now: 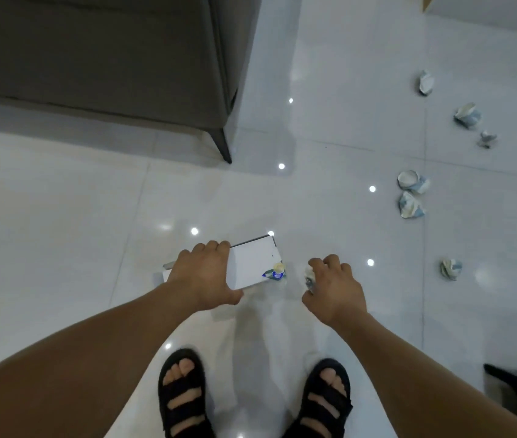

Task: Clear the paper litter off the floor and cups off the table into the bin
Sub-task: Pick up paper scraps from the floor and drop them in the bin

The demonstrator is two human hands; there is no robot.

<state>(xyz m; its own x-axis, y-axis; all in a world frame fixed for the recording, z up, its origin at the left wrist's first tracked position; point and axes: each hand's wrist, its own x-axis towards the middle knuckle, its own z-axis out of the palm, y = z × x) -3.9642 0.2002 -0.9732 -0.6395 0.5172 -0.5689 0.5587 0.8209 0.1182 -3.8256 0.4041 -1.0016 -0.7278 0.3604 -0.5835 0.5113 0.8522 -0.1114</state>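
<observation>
a grey sofa stands at the upper left, off the pale tiled floor on a dark leg. below it, the left hand grips the near rim of a small white bin, its fingers curled over the far edge and the thumb hooked under the near one, likely so that the bin can be carried along and its mouth kept up under each drop. one blue and white scrap already lies in the bin's right corner. just right of it, the right hand hovers with its fingers curled tight round a crumpled wad, held close beside the bin, seemingly ready to let go into it. farther right, well apart from both hands, more litter is strewn over the floor, so most of the picking up looks undone. no table or cups on it are in view.
</observation>
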